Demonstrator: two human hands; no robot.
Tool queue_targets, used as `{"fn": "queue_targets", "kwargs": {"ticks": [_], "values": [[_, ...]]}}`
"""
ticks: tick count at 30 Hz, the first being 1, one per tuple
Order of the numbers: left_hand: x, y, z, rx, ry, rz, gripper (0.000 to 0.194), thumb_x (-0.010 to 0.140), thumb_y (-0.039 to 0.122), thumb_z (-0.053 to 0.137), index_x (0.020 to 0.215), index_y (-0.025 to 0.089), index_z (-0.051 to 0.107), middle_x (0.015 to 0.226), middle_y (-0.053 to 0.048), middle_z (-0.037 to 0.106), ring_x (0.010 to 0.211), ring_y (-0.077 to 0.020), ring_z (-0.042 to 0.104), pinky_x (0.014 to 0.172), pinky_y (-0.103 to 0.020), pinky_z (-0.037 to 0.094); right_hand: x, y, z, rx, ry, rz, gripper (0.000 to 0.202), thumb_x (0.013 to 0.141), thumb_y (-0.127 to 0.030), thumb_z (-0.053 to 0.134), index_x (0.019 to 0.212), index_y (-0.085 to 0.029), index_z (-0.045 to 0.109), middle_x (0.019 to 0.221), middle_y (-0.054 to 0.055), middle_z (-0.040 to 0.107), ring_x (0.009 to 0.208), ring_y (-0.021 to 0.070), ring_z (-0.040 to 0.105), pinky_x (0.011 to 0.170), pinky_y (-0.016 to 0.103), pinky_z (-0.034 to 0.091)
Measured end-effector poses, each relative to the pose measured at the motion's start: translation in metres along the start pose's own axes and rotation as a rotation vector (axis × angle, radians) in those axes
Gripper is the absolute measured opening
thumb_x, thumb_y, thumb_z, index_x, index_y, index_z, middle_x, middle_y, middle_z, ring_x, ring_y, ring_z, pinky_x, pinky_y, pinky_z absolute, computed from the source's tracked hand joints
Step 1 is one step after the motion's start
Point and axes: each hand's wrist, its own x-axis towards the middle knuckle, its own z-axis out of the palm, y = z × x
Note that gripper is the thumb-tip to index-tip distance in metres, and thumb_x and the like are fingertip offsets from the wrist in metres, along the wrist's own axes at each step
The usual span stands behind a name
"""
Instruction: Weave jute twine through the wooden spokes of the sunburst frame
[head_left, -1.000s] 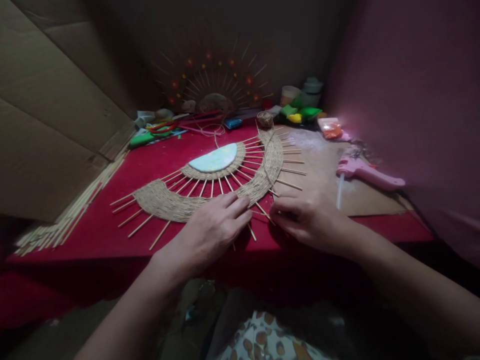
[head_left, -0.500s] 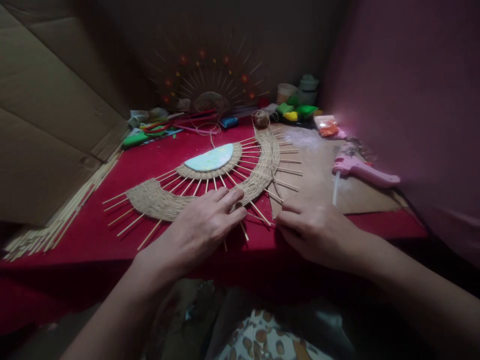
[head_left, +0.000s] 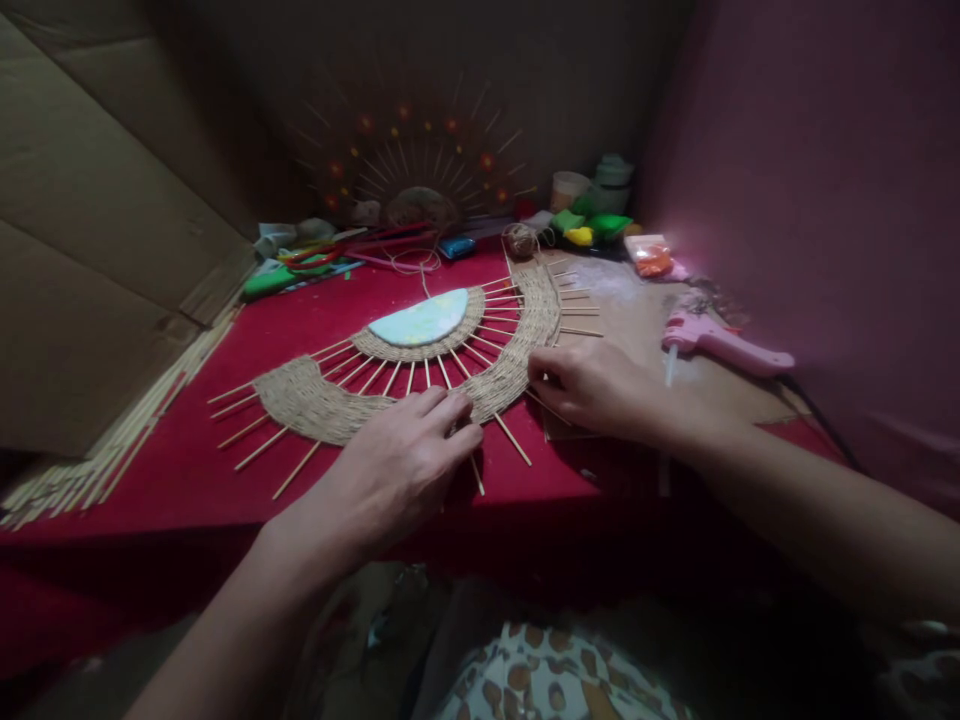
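Observation:
A half-round woven twine piece with thin wooden sticks fanning out (head_left: 296, 400) lies on the red cloth, a pale blue half-disc (head_left: 420, 316) at its centre. My left hand (head_left: 409, 450) is closed over the near part of the woven band, its fingertips hidden on the band and sticks. At the outer right edge of the band, my right hand (head_left: 592, 385) is closed in a pinch among the sticks. Its fingertips hide the twine they hold. A ball of twine (head_left: 520, 240) sits behind the piece.
Loose sticks (head_left: 135, 430) lie at the left beside a cardboard panel (head_left: 97, 250). A pink glue gun (head_left: 727, 343) rests on a cardboard sheet (head_left: 637, 320) at the right. Scissors (head_left: 311, 257), coloured packets (head_left: 609, 226) and a flowered stick fan (head_left: 420, 205) stand or lie at the back.
My right hand has moved up and left, from beyond the stick tips to the outer edge of the band. My left hand has shifted slightly left and still rests on the band.

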Motion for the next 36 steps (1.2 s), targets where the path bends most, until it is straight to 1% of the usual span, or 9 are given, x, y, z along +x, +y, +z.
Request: {"fn": "queue_targets", "kwargs": {"ticks": [3,7,9,13,18,21,25,32,36], "values": [[0.001,0.001,-0.005,-0.032,-0.008,-0.010,0.025,0.089,0.008,0.038,0.083,0.013,0.062,0.098,-0.011,0.059,0.072,-0.0146,0.048,0.060,-0.028,0.039,-0.004,-0.002,0.004,0.033,0.022,0.029,0.013,0.083,-0.019,0.049,0.075,-0.017,0.060,0.064,0.002,0.057,0.058,0.0108,0.043,0.058,0.025,0.030],[0.008,0.004,-0.010,-0.069,-0.002,-0.049,0.025,0.089,0.010,0.037,0.079,0.013,0.060,0.084,-0.008,0.056,0.069,-0.0137,0.046,0.060,-0.027,0.038,-0.007,-0.002,0.007,0.093,0.043,0.047,0.012,0.083,-0.019,0.050,0.076,-0.017,0.060,0.065,0.001,0.057,0.058,0.0106,0.044,0.059,0.024,0.031],[0.015,0.004,-0.008,-0.041,0.013,-0.058,0.023,0.090,0.012,0.038,0.080,0.013,0.058,0.082,-0.007,0.055,0.068,-0.0138,0.045,0.060,-0.027,0.038,-0.006,-0.002,0.008,0.116,0.056,0.047,0.011,0.082,-0.019,0.051,0.075,-0.017,0.060,0.064,0.001,0.056,0.058,0.0106,0.044,0.059,0.024,0.032],[0.031,0.003,0.003,0.052,0.038,-0.054,0.018,0.091,0.014,0.039,0.087,0.013,0.056,0.083,-0.006,0.053,0.071,-0.0160,0.045,0.064,-0.029,0.039,-0.006,0.000,0.009,0.158,0.076,0.044,0.011,0.082,-0.018,0.051,0.077,-0.017,0.060,0.067,0.002,0.058,0.059,0.0105,0.046,0.059,0.023,0.032],[0.038,0.001,0.008,0.062,0.011,0.007,0.017,0.090,0.013,0.041,0.094,0.013,0.057,0.093,-0.009,0.054,0.077,-0.0178,0.047,0.067,-0.031,0.042,-0.009,0.001,0.007,0.208,0.093,0.039,0.010,0.081,-0.016,0.052,0.076,-0.017,0.061,0.068,0.002,0.060,0.061,0.0104,0.048,0.061,0.023,0.034],[0.037,0.004,0.006,0.167,-0.003,0.079,0.016,0.088,0.010,0.044,0.095,0.013,0.058,0.099,-0.011,0.056,0.084,-0.0207,0.050,0.075,-0.035,0.044,-0.010,0.003,0.007,0.221,0.135,0.003,0.009,0.080,-0.014,0.054,0.075,-0.016,0.061,0.068,0.002,0.060,0.063,0.0104,0.048,0.061,0.023,0.034],[0.036,0.006,0.004,0.273,0.020,0.164,0.017,0.088,0.010,0.045,0.095,0.012,0.060,0.103,-0.013,0.059,0.094,-0.0256,0.054,0.081,-0.040,0.045,-0.010,0.006,0.006,0.248,0.176,-0.012,0.009,0.079,-0.014,0.055,0.074,-0.015,0.062,0.067,0.001,0.059,0.062,0.0102,0.048,0.061,0.023,0.035],[0.036,0.004,0.005,0.248,-0.008,0.206,0.019,0.087,0.011,0.047,0.095,0.011,0.063,0.104,-0.015,0.062,0.098,-0.0271,0.056,0.082,-0.041,0.048,-0.010,0.012,0.001,0.254,0.202,0.040,0.011,0.078,-0.013,0.054,0.075,-0.015,0.064,0.069,0.002,0.063,0.062,0.0109,0.052,0.061,0.024,0.037],[0.032,0.002,0.007,0.209,0.013,0.232,0.021,0.087,0.009,0.045,0.097,0.010,0.064,0.121,-0.017,0.057,0.105,-0.0271,0.054,0.090,-0.041,0.047,-0.010,0.016,-0.005,0.283,0.197,0.085,0.012,0.078,-0.013,0.054,0.076,-0.015,0.066,0.069,0.003,0.064,0.065,0.0120,0.054,0.063,0.025,0.038]]}}
